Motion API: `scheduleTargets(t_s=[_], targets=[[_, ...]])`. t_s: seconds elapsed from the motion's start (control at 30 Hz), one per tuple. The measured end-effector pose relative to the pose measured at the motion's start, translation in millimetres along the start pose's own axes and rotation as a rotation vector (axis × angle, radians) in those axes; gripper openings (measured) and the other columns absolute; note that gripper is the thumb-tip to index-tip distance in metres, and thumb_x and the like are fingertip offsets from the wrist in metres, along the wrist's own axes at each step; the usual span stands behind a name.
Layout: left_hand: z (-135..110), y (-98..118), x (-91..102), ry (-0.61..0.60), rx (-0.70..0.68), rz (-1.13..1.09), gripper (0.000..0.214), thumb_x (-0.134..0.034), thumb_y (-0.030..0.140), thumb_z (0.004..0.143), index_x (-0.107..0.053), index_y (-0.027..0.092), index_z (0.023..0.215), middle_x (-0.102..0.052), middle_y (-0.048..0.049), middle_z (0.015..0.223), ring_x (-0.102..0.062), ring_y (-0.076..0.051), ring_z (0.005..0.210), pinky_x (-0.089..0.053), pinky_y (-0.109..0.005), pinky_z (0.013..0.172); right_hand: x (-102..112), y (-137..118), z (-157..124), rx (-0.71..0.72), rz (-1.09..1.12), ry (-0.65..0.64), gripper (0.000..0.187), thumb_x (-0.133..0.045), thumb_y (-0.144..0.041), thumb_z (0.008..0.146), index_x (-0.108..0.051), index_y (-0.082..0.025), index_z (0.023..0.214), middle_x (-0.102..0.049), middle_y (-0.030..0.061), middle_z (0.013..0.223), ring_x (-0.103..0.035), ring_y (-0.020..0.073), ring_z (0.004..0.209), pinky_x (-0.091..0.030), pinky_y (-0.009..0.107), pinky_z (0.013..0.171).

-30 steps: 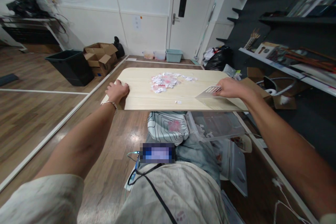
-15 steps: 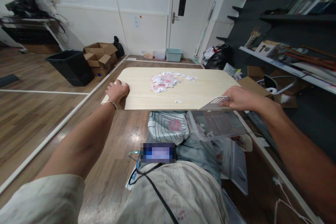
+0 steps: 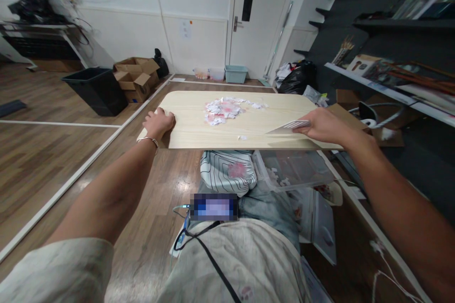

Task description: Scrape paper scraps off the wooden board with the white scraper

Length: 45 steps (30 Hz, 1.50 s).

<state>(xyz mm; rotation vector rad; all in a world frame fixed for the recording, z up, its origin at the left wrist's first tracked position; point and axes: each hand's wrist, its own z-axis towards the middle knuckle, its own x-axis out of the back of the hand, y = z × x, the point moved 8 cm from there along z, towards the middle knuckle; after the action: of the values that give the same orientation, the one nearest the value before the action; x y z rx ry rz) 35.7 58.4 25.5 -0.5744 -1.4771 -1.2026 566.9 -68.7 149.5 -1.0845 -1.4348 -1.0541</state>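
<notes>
My left hand (image 3: 158, 124) is closed around the left edge of a small pale wooden table (image 3: 192, 137), with the thumb over the top. In my right hand (image 3: 322, 125) is a flat, pale scraper (image 3: 289, 127) with stripe-like slots near the grip. Its blade is tilted just above the right part of the tabletop, casting a shadow. A heap of torn white paper scraps (image 3: 223, 109), stained pink, lies towards the far middle of the table. One small scrap (image 3: 242, 138) sits alone near the front edge.
Under the table's front edge are a clear plastic bin (image 3: 302, 170) with scraps inside and a patterned cloth bag (image 3: 227, 170) with a pink stain. A black bin (image 3: 94, 90) and cardboard boxes (image 3: 137, 78) stand to the left. Shelves (image 3: 391, 87) line the right wall.
My right hand has lifted the scraper slightly off the front right of the tabletop and tilted it flatter. My left hand and the paper scraps stay where they were.
</notes>
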Motion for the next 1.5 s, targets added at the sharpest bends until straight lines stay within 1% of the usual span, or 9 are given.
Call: scheduleTargets(t_s=[0.1,0.27,0.37,0.5,0.63,0.73,1.07,1.3,1.5], targets=[[-0.1,0.5,0.1,-0.004,0.004,0.005,0.078,-0.04,0.054,0.107,-0.059,0.007,0.166,-0.058,-0.0373,0.165,-0.056,-0.053,0.153,-0.044,-0.067,0.125,-5.8,1.4,9.7,-0.047,-0.085,-0.04,0.026,-0.07,-0.032,0.102,-0.085,-0.016,0.087,-0.081,0.0145,0.077,-0.074,0.0274,0.082,-0.042,0.033,0.07],[1.6,-1.2,-1.6,0.009,0.012,0.005,0.075,-0.041,0.054,0.108,-0.06,0.011,0.166,-0.059,-0.0343,0.165,-0.057,-0.051,0.153,-0.045,-0.066,0.124,-10.2,-4.2,23.4,0.015,-0.077,-0.122,0.02,-0.075,-0.03,0.091,-0.085,-0.019,0.079,-0.077,0.01,0.07,-0.073,0.0284,0.08,-0.044,0.034,0.072],[2.7,-2.3,-1.5,0.023,0.01,-0.001,0.074,-0.045,0.054,0.107,-0.061,0.014,0.167,-0.061,-0.0339,0.164,-0.058,-0.052,0.151,-0.047,-0.068,0.122,-6.1,-7.4,33.5,0.02,-0.076,-0.129,0.014,-0.078,-0.029,0.086,-0.086,-0.018,0.081,-0.078,0.0097,0.073,-0.074,0.0288,0.08,-0.044,0.033,0.071],[2.1,-1.3,-1.9,0.003,-0.007,-0.007,0.075,-0.046,0.053,0.107,-0.061,0.011,0.167,-0.059,-0.037,0.165,-0.057,-0.055,0.151,-0.048,-0.071,0.12,-1.6,-8.7,47.8,-0.023,-0.05,-0.153,0.013,-0.079,-0.025,0.081,-0.087,-0.015,0.084,-0.082,0.0109,0.082,-0.076,0.029,0.083,-0.045,0.032,0.069],[0.0,-0.7,0.6,0.026,-0.001,0.009,0.075,-0.042,0.053,0.108,-0.061,0.01,0.166,-0.06,-0.0369,0.164,-0.058,-0.054,0.151,-0.047,-0.07,0.121,-0.3,-7.8,58.7,-0.065,-0.058,-0.175,0.023,-0.08,-0.028,0.079,-0.09,-0.013,0.092,-0.083,0.0112,0.086,-0.077,0.0295,0.085,-0.047,0.032,0.068],[-0.7,0.0,1.0,0.031,-0.003,0.015,0.076,-0.042,0.053,0.107,-0.062,0.009,0.165,-0.06,-0.0374,0.164,-0.059,-0.053,0.151,-0.047,-0.068,0.122,-1.9,-11.3,64.4,-0.05,-0.059,-0.189,0.029,-0.08,-0.032,0.079,-0.091,-0.012,0.096,-0.084,0.0122,0.088,-0.077,0.0296,0.085,-0.048,0.033,0.067],[-0.8,-0.3,1.5,0.024,-0.013,0.022,0.078,-0.041,0.054,0.106,-0.061,0.009,0.165,-0.06,-0.0367,0.164,-0.059,-0.053,0.151,-0.047,-0.066,0.122,1.1,-37.7,70.3,0.018,-0.007,-0.225,0.031,-0.08,-0.035,0.079,-0.089,-0.011,0.096,-0.082,0.0106,0.084,-0.076,0.0289,0.086,-0.049,0.032,0.069],[-4.0,0.6,3.8,0.022,0.004,0.017,0.075,-0.042,0.052,0.107,-0.062,0.008,0.165,-0.06,-0.0371,0.165,-0.06,-0.052,0.152,-0.048,-0.067,0.123,3.6,-66.9,78.0,0.072,-0.033,-0.251,0.033,-0.075,-0.023,0.079,-0.09,-0.008,0.104,-0.084,0.0103,0.089,-0.074,0.0262,0.085,-0.047,0.031,0.067],[-5.5,3.0,5.9,0.01,0.0,0.021,0.076,-0.042,0.052,0.107,-0.061,0.007,0.166,-0.059,-0.0375,0.165,-0.059,-0.053,0.153,-0.048,-0.067,0.123,1.8,-74.8,81.8,0.097,-0.05,-0.241,0.034,-0.075,-0.021,0.081,-0.09,-0.007,0.108,-0.088,0.0125,0.099,-0.078,0.0286,0.092,-0.05,0.031,0.072]])
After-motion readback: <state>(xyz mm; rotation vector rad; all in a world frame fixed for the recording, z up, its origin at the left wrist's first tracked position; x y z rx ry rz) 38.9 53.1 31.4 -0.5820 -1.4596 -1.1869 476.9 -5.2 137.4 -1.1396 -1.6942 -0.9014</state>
